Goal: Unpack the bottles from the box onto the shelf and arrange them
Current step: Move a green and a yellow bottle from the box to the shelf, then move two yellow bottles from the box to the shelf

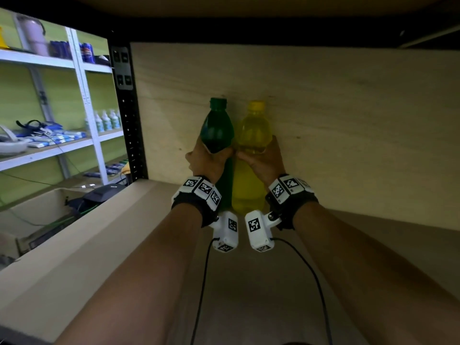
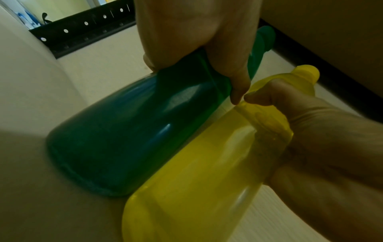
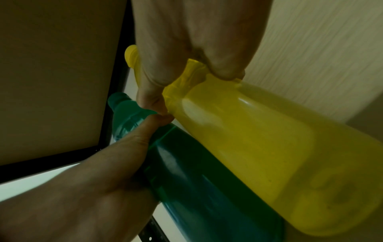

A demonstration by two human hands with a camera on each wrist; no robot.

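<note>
Two bottles stand side by side near the shelf's back panel. The green bottle (image 1: pixel 217 131) (image 2: pixel 132 135) (image 3: pixel 199 185) has a green cap and is on the left. My left hand (image 1: pixel 207 158) (image 2: pixel 199 49) grips its upper body. The yellow bottle (image 1: pixel 252 140) (image 2: pixel 203 180) (image 3: pixel 269 147) with a yellow cap touches it on the right, and my right hand (image 1: pixel 265 159) (image 3: pixel 186 54) grips its shoulder. The thumbs of the two hands meet between the bottles. Both bottle bases rest on the shelf board (image 1: pixel 249 282). No box is in view.
The wooden back panel (image 1: pixel 323 120) rises right behind the bottles, and an upper shelf (image 1: pixel 249 11) hangs low overhead. A black perforated post (image 1: pixel 129 120) marks the left end. Beyond it, white racks (image 1: pixel 74 100) hold other goods.
</note>
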